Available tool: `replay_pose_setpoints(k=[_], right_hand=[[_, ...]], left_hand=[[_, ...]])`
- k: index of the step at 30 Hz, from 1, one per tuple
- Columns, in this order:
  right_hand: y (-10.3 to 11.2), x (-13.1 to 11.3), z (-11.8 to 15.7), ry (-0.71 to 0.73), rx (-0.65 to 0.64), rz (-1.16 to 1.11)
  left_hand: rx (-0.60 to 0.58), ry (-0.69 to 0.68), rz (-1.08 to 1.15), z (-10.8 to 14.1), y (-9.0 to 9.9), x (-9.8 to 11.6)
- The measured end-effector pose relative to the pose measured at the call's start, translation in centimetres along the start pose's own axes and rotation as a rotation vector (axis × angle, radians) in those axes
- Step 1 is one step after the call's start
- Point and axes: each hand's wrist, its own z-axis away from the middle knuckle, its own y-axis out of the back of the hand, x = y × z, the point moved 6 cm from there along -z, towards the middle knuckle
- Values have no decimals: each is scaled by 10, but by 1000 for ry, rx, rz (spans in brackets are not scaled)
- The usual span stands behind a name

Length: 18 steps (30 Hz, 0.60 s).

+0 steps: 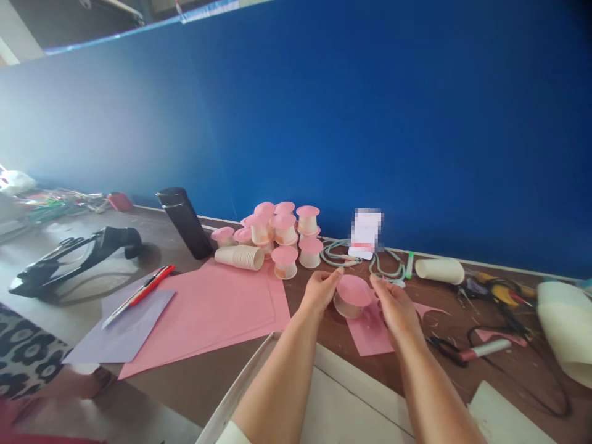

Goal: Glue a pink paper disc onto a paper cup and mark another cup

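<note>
Between my two hands stands a short white paper cup (348, 308) with a round pink paper disc (354, 290) on top. The fingers of my left hand (322, 288) press on the left side of the disc and cup. My right hand (391, 302) has its fingers at the disc's right edge. Below the cup lies a cut pink sheet (372, 336). Several cups topped with pink discs (285, 256) stand stacked against the blue wall. Beside them lies a row of nested white cups (239, 257).
Large pink sheets (208, 302), a purple sheet (129, 336) and a red cutter (145, 290) lie left. A black bottle (185, 222) stands behind them. Cables (388, 265), a white cup (439, 270) and paper scraps sit right. A white box (342, 401) is under my forearms.
</note>
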Motion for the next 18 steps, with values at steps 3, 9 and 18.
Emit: replay_pose_setpoints(k=[3, 9, 18], right_hand=[[-6, -3, -1, 16, -10, 9], [-12, -1, -2, -9, -38, -18], [-15, 4, -6, 11, -41, -68]], left_hand=[[58, -49, -51, 1, -4, 1], [37, -60, -83, 0, -7, -1], [7, -45, -60, -1, -9, -5]])
